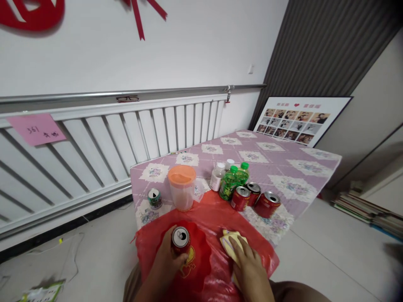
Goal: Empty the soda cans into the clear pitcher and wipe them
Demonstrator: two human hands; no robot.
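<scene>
My left hand (166, 262) is wrapped round an opened red drink can (180, 240), held upright over a red scalloped-edge tray (203, 256). Under the tray a red plastic bag (217, 214) is spread across the near part of the table. On the right, my right hand (252, 268) grips a folded pale yellow cloth (229, 242) against the red plastic. Part of the cloth is hidden under the palm. Beyond the left hand stand a pitcher (181, 193) with an orange lid and a small green can (154, 199) with a dark opening.
Grouped right of the pitcher are white-capped bottles (217, 178), green bottles (228, 186) and red cans (267, 204). A flowered cloth covers the table (226, 149). Behind it run a white radiator (151, 130) and a pipe. A photo board (296, 119) leans at the back right.
</scene>
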